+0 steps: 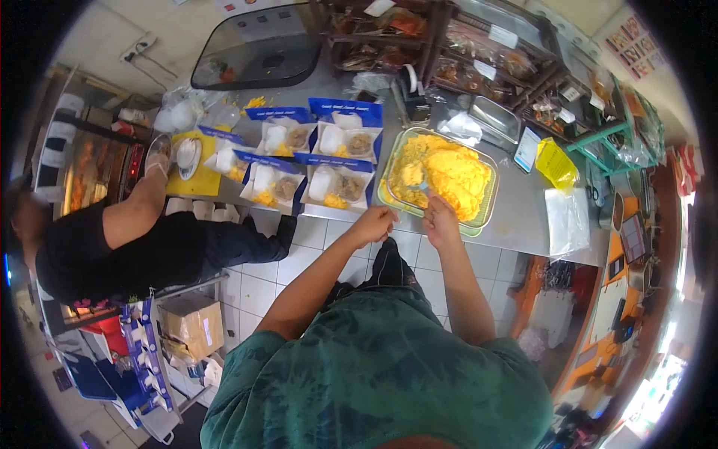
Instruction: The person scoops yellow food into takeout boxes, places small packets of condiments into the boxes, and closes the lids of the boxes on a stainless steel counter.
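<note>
My right hand (440, 220) grips a spoon (416, 178) whose bowl rests among the scrambled egg (457, 171) in a clear rectangular tray (493, 193). At the table's near edge, left of that tray, is my left hand (374, 225), its fingers curled with no object visible in them. Beside it stands an open blue-and-white paper meal box (367, 193) with white rice (321, 182), brown meat (351, 188) and yellow egg (335, 201). Several more filled boxes (280, 207) stand to the left, their blue lids raised.
A co-worker (140, 247) at the left reaches over a yellow cutting board (208, 182). Metal trays (495, 119), a phone (527, 149), a yellow packet (556, 163) and plastic bags (566, 221) lie to the right. Racks of packaged food (488, 50) and a tape dispenser (415, 101) stand behind.
</note>
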A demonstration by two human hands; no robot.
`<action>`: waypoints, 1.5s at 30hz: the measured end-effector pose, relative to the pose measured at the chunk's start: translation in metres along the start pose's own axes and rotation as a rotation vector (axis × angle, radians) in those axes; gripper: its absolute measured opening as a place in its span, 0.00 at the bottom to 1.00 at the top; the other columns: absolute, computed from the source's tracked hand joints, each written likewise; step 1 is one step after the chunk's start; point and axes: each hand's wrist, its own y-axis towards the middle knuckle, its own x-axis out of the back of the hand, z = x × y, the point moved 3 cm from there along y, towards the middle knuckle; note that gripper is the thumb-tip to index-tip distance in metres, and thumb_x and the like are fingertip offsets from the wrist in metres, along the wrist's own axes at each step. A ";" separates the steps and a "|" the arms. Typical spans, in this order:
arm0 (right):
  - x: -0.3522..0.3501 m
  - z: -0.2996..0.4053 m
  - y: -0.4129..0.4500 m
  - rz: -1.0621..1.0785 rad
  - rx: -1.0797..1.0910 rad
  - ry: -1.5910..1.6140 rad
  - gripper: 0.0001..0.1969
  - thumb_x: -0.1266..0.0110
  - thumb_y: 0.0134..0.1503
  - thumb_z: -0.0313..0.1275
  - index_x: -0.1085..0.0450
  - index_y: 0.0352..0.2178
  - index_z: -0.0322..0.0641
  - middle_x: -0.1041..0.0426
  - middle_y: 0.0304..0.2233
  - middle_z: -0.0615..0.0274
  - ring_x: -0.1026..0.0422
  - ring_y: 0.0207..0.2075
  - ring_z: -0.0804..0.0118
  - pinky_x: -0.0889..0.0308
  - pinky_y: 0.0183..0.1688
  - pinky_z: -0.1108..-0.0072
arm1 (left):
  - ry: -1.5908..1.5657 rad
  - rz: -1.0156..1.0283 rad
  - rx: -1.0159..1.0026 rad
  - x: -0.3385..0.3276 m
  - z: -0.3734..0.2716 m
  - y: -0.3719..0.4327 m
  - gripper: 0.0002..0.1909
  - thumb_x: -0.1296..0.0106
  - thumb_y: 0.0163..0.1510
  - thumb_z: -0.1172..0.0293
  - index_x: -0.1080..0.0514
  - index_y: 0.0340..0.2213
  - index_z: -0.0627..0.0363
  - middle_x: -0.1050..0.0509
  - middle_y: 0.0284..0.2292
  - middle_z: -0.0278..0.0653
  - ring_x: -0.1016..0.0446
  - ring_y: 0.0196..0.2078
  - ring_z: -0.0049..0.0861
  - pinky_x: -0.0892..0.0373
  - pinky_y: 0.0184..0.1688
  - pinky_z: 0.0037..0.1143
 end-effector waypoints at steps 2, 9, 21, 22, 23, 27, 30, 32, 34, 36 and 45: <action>-0.012 0.002 -0.010 -0.036 0.106 0.101 0.04 0.52 0.58 0.30 0.34 0.28 0.44 0.47 0.13 0.78 0.49 0.12 0.83 0.55 0.13 0.86 | 0.039 0.057 -0.111 0.011 0.025 -0.031 0.12 0.58 0.58 0.64 0.31 0.31 0.60 0.33 0.20 0.33 0.36 0.16 0.16 0.41 0.16 0.18; -0.117 -0.058 -0.088 0.224 0.328 -0.093 0.09 0.55 0.60 0.30 0.39 0.24 0.47 0.48 0.16 0.78 0.49 0.16 0.86 0.53 0.17 0.87 | -0.098 -0.370 -0.103 0.140 0.250 -0.212 0.16 0.54 0.57 0.59 0.31 0.29 0.61 0.29 0.19 0.39 0.31 0.19 0.22 0.34 0.22 0.24; -0.458 -0.574 -0.309 0.997 -0.588 -0.175 0.06 0.56 0.61 0.28 0.37 0.36 0.37 0.48 0.16 0.76 0.48 0.17 0.82 0.52 0.20 0.86 | -0.225 -1.658 0.266 0.273 0.743 -0.642 0.14 0.54 0.55 0.63 0.29 0.30 0.64 0.26 0.24 0.43 0.27 0.24 0.25 0.31 0.31 0.27; -0.489 -0.622 -0.326 1.030 -0.635 -0.203 0.06 0.56 0.60 0.28 0.37 0.36 0.36 0.48 0.16 0.76 0.48 0.17 0.82 0.52 0.20 0.86 | -0.260 -1.655 0.266 0.291 0.749 -0.657 0.14 0.54 0.55 0.63 0.29 0.30 0.64 0.26 0.24 0.43 0.27 0.24 0.25 0.31 0.31 0.27; -0.514 -0.666 -0.336 1.055 -0.717 -0.181 0.06 0.56 0.61 0.28 0.37 0.38 0.37 0.48 0.16 0.75 0.48 0.17 0.81 0.51 0.21 0.85 | -0.273 -1.681 0.175 0.323 0.744 -0.677 0.14 0.53 0.54 0.62 0.29 0.30 0.63 0.25 0.25 0.45 0.26 0.27 0.32 0.31 0.32 0.29; -0.605 -0.794 -0.388 1.098 -0.790 -0.299 0.06 0.58 0.62 0.29 0.36 0.36 0.40 0.47 0.16 0.75 0.48 0.17 0.80 0.49 0.20 0.86 | -0.088 -1.743 0.103 0.444 0.735 -0.786 0.15 0.51 0.53 0.61 0.29 0.35 0.63 0.26 0.30 0.49 0.26 0.33 0.41 0.31 0.38 0.32; -0.647 -0.863 -0.414 1.135 -0.740 -0.433 0.08 0.56 0.61 0.30 0.35 0.39 0.39 0.46 0.16 0.74 0.47 0.17 0.81 0.49 0.20 0.86 | 0.386 -1.963 0.157 0.516 0.753 -0.872 0.19 0.47 0.49 0.63 0.31 0.40 0.63 0.30 0.43 0.50 0.32 0.44 0.44 0.35 0.47 0.34; -0.664 -0.900 -0.421 1.135 -0.703 -0.490 0.09 0.55 0.60 0.30 0.35 0.41 0.39 0.46 0.16 0.74 0.47 0.17 0.81 0.49 0.20 0.86 | 0.481 -2.035 0.260 0.559 0.757 -0.917 0.22 0.46 0.48 0.63 0.32 0.43 0.63 0.32 0.45 0.49 0.35 0.47 0.45 0.37 0.49 0.35; -0.679 -0.936 -0.427 1.148 -0.672 -0.549 0.10 0.54 0.60 0.30 0.35 0.42 0.38 0.46 0.16 0.74 0.47 0.17 0.81 0.48 0.20 0.86 | 0.577 -2.113 0.376 0.579 0.777 -0.943 0.25 0.45 0.46 0.64 0.34 0.45 0.63 0.35 0.48 0.48 0.38 0.50 0.45 0.39 0.51 0.36; -0.688 -0.970 -0.435 1.183 -0.692 -0.611 0.10 0.52 0.59 0.30 0.35 0.41 0.37 0.45 0.17 0.74 0.46 0.17 0.82 0.48 0.20 0.86 | 0.623 -1.905 0.514 0.594 0.797 -0.952 0.29 0.44 0.45 0.63 0.37 0.49 0.61 0.36 0.49 0.46 0.41 0.52 0.45 0.41 0.52 0.38; -0.733 -1.080 -0.451 1.279 -0.459 -0.934 0.14 0.49 0.58 0.32 0.34 0.42 0.34 0.43 0.17 0.75 0.46 0.18 0.83 0.50 0.20 0.88 | 0.710 -1.870 0.384 0.597 0.806 -0.950 0.25 0.44 0.43 0.59 0.35 0.41 0.60 0.34 0.45 0.47 0.43 0.53 0.48 0.49 0.56 0.42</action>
